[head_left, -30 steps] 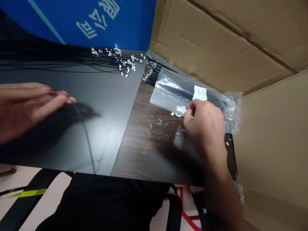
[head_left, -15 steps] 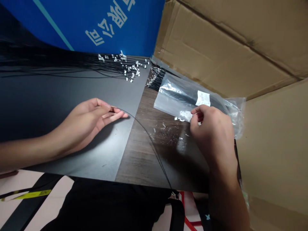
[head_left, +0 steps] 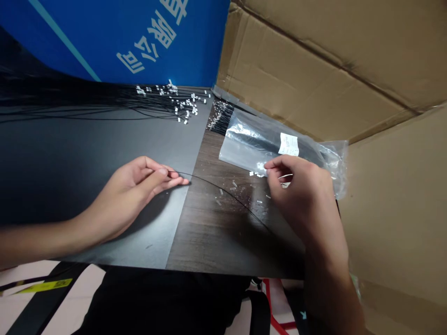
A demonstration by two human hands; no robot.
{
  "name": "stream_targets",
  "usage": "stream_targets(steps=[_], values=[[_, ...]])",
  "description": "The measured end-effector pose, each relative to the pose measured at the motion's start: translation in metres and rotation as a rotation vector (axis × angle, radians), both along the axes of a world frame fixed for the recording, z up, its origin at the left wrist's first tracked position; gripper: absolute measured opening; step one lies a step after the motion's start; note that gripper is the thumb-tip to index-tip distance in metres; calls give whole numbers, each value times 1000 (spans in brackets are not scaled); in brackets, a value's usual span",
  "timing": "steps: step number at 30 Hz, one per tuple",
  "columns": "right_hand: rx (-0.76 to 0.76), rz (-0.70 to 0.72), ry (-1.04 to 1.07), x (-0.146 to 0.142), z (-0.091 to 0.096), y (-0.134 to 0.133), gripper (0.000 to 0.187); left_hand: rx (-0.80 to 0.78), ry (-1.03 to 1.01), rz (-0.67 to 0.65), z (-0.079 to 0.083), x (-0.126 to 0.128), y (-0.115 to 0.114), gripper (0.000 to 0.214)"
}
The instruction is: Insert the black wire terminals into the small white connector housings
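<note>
Wire (head_left: 216,182) pinched by left hand (head_left: 139,186) crosses mat (head_left: 87,153) edge toward right hand (head_left: 300,195)

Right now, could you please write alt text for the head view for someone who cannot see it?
A left hand pinches a thin black wire that arcs over a dark table toward the right hand beside a clear plastic bag. More wires with white connectors lie on a black mat.
</note>
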State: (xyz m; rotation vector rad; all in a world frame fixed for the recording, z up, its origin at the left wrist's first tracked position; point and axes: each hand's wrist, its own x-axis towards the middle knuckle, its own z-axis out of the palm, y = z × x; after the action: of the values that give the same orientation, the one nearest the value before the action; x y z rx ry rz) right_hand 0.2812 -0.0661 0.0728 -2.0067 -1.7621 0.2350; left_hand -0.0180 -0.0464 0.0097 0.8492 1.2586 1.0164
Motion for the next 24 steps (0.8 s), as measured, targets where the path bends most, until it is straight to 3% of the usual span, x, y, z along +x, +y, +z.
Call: stream_targets(steps=[4,7,11,15,24], values=[[-20,271,522,-23,-7,-16,12,82,154,-185,-5,6,-2,38],[-33,352,735,-47,-22,-29,11,141,176,-275,-7,17,0,34],[95,333,720,-66,-45,-31,18,188,131,-397,-7,28,7,26],[3,322,808,-64,-61,-19,14,149,79,-485,-6,29,18,21],[126,379,753,-67,-60,-20,20,28,-118,-639,-9,12,32,21]])
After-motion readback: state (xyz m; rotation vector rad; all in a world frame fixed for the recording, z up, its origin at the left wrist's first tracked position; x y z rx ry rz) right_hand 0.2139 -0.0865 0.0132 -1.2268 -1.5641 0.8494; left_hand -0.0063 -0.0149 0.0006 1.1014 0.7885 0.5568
